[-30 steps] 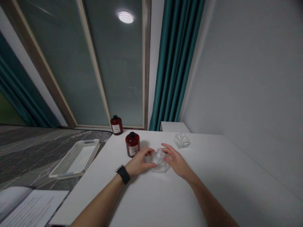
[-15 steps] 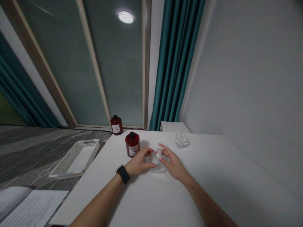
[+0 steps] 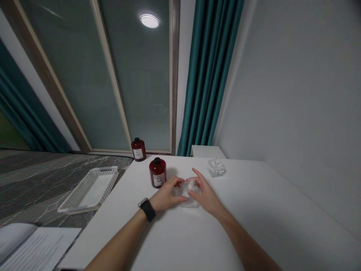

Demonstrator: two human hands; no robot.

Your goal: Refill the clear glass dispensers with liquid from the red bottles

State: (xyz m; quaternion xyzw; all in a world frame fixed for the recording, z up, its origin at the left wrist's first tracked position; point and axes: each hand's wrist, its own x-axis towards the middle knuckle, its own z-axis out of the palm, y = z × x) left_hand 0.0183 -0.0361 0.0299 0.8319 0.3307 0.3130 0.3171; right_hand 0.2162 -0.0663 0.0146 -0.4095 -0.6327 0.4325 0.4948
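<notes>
A small clear plastic bag (image 3: pixel 191 203), bunched up at its top, sits on the white table between my hands. My left hand (image 3: pixel 169 194), with a black watch on its wrist, curls its thumb and fingers round the bag's left side. My right hand (image 3: pixel 205 195) pinches the bunched top between thumb and fingers, its index finger raised. What the bag holds, if anything, I cannot make out. Just beyond my left hand stands a dark red bottle (image 3: pixel 158 173) with a black cap and a white label.
Another dark red bottle (image 3: pixel 138 149) stands at the table's far left corner. A crinkled clear plastic bundle (image 3: pixel 216 168) lies at the back right. Left of the table are a white perforated basket (image 3: pixel 97 188) and an open book (image 3: pixel 53 244). A wall rises on the right.
My right hand's fingers have shifted down and closer round the bag's top, and the top sits slightly lower. My left hand has barely moved.
</notes>
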